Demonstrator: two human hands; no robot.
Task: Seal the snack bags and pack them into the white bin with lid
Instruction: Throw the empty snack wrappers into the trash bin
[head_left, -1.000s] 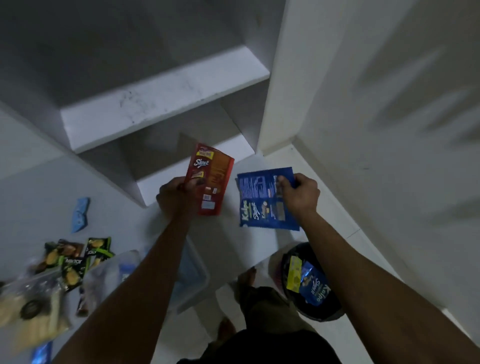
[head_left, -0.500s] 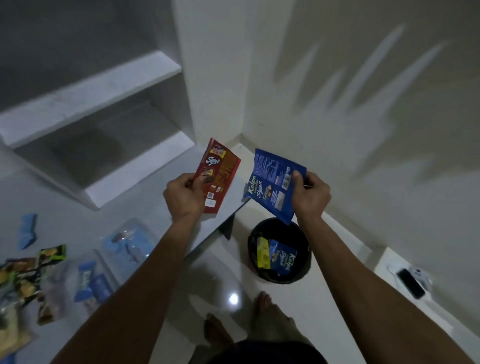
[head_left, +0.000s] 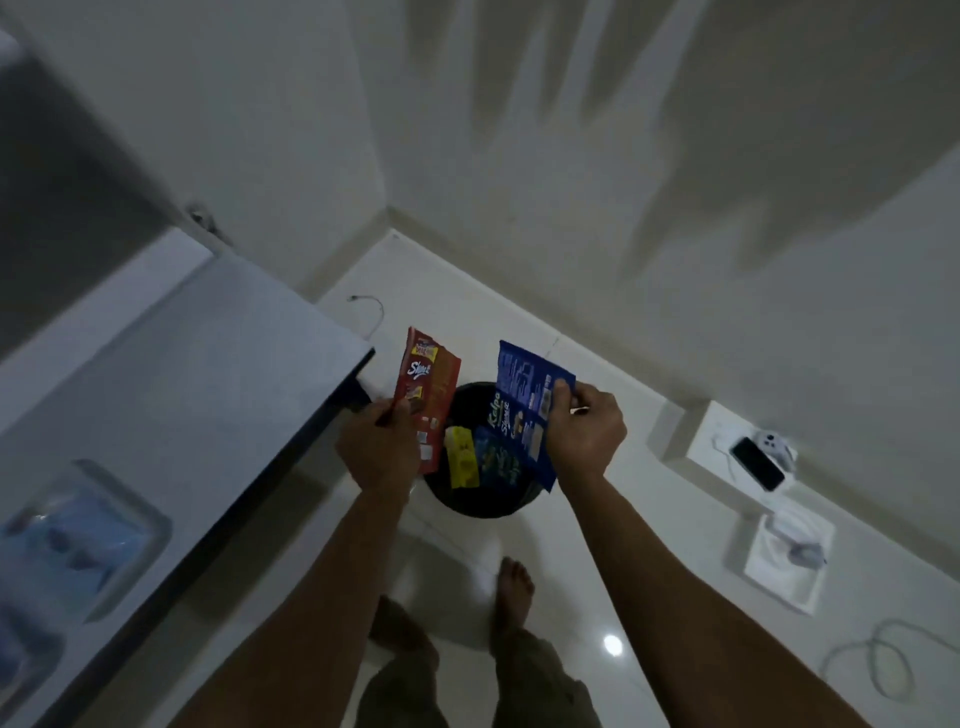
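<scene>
Both arms reach forward and down, held out over a black bucket (head_left: 475, 499) on the white floor (head_left: 597, 571).

The left hand (head_left: 378, 448) has its back turned up. Its fingers curl round the lower edge of a red bag (head_left: 426, 387), so this grip is closed on the bag. The red bag stands almost upright, top end pointing away from the person, just past the corner of the surface (head_left: 182, 374).

The right hand (head_left: 589, 434) also shows its back. Its thumb and fingers pinch the right edge of a blue bag (head_left: 522, 400), so this grip is clamped on that bag. The blue bag hangs at a slant, its low end over the bucket's rim.

The two bags are near each other but apart, with the bucket showing between them. Inside the bucket lie a yellow wrapper (head_left: 461, 457) and another blue wrapper (head_left: 497, 460).

On the surface at the left sits a clear tub (head_left: 83, 535) with blue things inside, too blurred to tell.

Two bare feet stand on the floor below the arms. At the right, a phone (head_left: 757, 463) lies on a low white ledge, and a cable (head_left: 878, 660) loops on the floor.
</scene>
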